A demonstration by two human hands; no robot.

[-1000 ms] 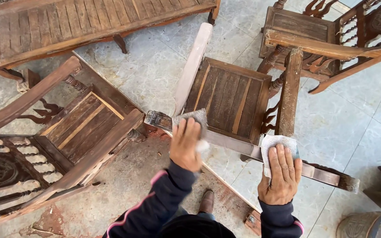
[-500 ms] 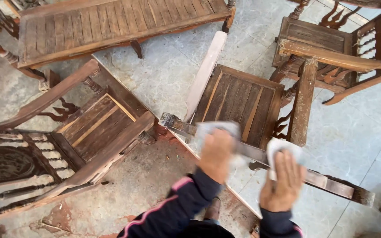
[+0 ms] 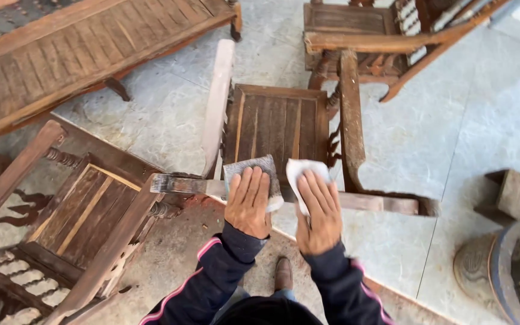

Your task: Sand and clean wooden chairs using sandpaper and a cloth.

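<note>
A dark wooden chair [image 3: 278,123] stands below me with a slatted seat and two long armrests. My left hand [image 3: 248,201] lies flat on a grey sheet of sandpaper [image 3: 251,167], pressing it onto the chair's top rail [image 3: 182,184]. My right hand [image 3: 319,210] presses a white sheet [image 3: 304,170] onto the same rail just to the right. Both hands sit side by side, almost touching. My shoe [image 3: 283,274] shows below the rail.
A second wooden chair [image 3: 73,222] stands close on the left, a slatted bench [image 3: 73,57] at the top left, another chair [image 3: 386,42] at the top right. A wooden block [image 3: 516,195] and a round pot [image 3: 504,271] sit on the tiled floor at right.
My left hand has slid the sandpaper to the right along the rail, and my right hand has moved left, so the two hands are now next to each other. The view has shifted.
</note>
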